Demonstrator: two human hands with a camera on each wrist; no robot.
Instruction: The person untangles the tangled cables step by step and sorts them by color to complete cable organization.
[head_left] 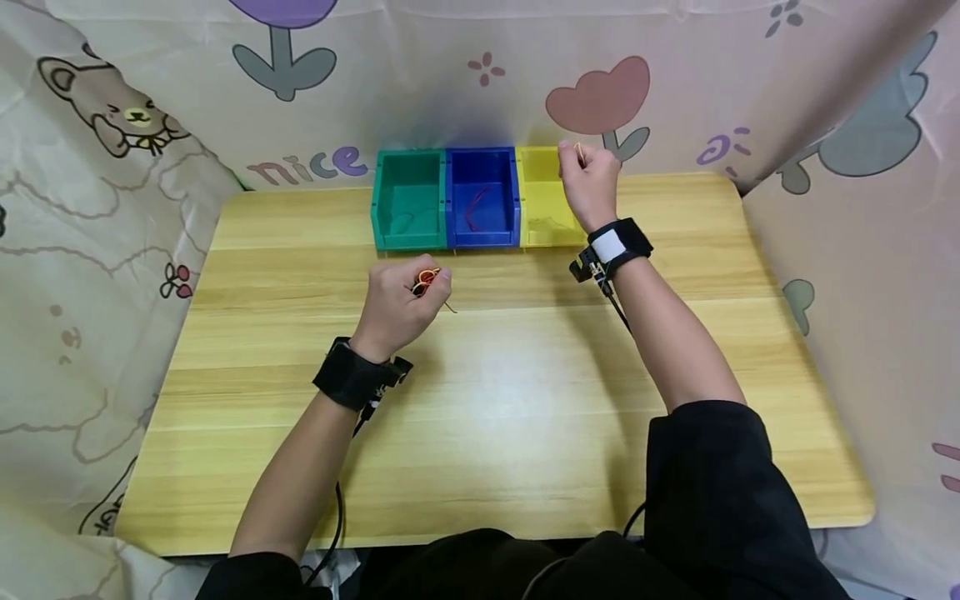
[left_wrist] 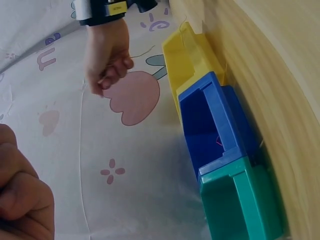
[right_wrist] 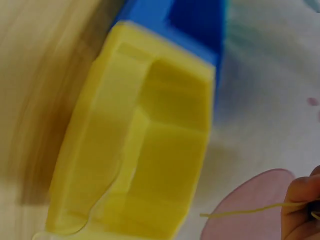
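Observation:
My left hand (head_left: 401, 304) grips a small bundle of thin wires (head_left: 425, 282), red, yellow and dark, with one loose end sticking out; in the left wrist view only its curled fingers (left_wrist: 25, 195) show. My right hand (head_left: 588, 185) is raised over the right side of the yellow bin (head_left: 538, 183). Its fingers pinch a yellow wire (right_wrist: 245, 210), whose free end sticks out beside the bin. A thin pale strand (right_wrist: 102, 196) hangs over the yellow bin's edge. In the blue bin (head_left: 498, 171) lies a red wire (head_left: 471, 212).
Left of the blue bin, a green bin (head_left: 390, 187) holds a faint thin strand. The three bins stand side by side at the back of the wooden table (head_left: 510, 417), against a patterned cloth (head_left: 420, 75). Cables run from both wrist cameras along the arms.

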